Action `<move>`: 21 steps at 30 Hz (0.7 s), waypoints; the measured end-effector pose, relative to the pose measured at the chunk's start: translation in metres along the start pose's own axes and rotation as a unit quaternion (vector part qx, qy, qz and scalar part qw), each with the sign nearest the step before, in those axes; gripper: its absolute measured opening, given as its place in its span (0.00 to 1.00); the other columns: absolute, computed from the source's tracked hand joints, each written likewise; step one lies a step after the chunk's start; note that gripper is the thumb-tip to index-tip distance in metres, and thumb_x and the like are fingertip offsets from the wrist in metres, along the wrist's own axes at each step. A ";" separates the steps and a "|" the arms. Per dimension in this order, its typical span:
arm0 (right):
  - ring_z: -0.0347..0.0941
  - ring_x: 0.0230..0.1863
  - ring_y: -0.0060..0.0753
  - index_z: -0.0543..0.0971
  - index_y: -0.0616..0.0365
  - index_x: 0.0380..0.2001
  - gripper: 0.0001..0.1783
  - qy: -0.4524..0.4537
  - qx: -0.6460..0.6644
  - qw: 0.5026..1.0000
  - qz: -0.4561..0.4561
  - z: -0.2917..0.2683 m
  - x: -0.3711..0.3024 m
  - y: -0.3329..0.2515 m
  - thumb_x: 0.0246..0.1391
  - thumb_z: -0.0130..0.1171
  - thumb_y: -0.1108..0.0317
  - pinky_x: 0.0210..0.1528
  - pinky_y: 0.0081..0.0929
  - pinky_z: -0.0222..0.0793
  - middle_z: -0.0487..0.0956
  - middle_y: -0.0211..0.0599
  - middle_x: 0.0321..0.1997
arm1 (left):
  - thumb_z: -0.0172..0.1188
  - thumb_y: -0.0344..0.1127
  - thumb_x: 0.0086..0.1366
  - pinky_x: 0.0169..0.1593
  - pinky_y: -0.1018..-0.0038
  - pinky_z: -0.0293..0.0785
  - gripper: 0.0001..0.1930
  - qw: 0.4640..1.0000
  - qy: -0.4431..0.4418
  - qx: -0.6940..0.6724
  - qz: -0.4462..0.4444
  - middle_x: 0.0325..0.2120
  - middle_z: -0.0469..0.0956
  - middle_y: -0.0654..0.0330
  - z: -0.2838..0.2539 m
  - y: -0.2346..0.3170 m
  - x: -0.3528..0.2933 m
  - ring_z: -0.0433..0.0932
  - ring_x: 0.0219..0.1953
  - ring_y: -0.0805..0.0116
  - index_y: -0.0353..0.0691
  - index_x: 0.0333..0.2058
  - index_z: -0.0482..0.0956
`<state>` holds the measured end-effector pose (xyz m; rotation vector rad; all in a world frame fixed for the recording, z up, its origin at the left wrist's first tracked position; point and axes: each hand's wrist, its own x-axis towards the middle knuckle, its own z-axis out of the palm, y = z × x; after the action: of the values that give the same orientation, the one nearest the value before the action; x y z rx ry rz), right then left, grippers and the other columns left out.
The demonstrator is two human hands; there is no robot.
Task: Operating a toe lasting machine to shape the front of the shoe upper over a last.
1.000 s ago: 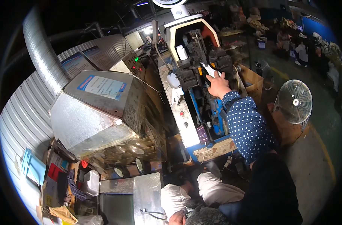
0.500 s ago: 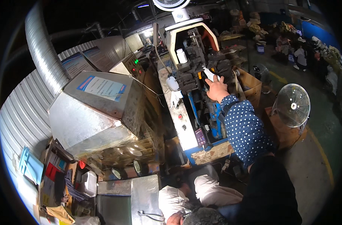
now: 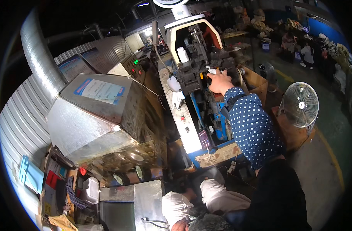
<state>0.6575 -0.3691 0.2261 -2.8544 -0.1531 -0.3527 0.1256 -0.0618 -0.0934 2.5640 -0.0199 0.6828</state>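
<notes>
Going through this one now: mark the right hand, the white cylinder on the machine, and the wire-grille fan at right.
Right hand (image 3: 220, 82): head view, back of the hand.
White cylinder (image 3: 183, 55): head view, middle of its side.
Wire-grille fan (image 3: 301, 104): head view, hub of the grille.

The one head view, a wide fisheye, looks forward and down from above and behind the right grip (image 3: 221, 81), well apart from it; the machine (image 3: 194, 82) extends beyond the grip, while pale-trousered legs (image 3: 222, 197) behind it appear nearer.
</notes>
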 end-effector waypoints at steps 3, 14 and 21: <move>0.51 0.71 0.64 0.68 0.33 0.66 0.37 0.022 0.015 1.000 0.001 0.005 0.002 0.002 0.49 0.63 0.55 0.66 0.54 0.61 0.61 0.40 0.72 | 0.64 0.32 0.55 0.50 0.61 0.76 0.11 1.000 -0.010 0.003 -0.008 0.39 0.83 0.51 -0.004 0.006 -0.004 0.81 0.43 0.51 0.38 0.38 0.85; 0.54 0.71 0.58 0.67 0.32 0.67 0.38 0.026 -0.007 1.000 0.014 0.006 0.006 -0.003 0.50 0.60 0.55 0.66 0.50 0.62 0.57 0.40 0.74 | 0.65 0.31 0.52 0.48 0.63 0.77 0.10 0.997 -0.056 0.004 -0.048 0.37 0.84 0.54 -0.015 0.034 -0.026 0.82 0.40 0.54 0.39 0.35 0.86; 0.56 0.70 0.57 0.67 0.32 0.66 0.37 0.040 -0.011 0.999 0.003 0.004 0.001 -0.009 0.50 0.60 0.55 0.66 0.46 0.63 0.59 0.39 0.73 | 0.66 0.31 0.49 0.47 0.63 0.77 0.10 0.997 -0.048 0.019 -0.052 0.35 0.84 0.56 -0.019 0.045 -0.027 0.82 0.39 0.55 0.40 0.33 0.86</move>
<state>0.6585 -0.3590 0.2245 -2.8556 -0.1276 -0.4691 0.0870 -0.0956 -0.0723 2.6118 0.0958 0.5243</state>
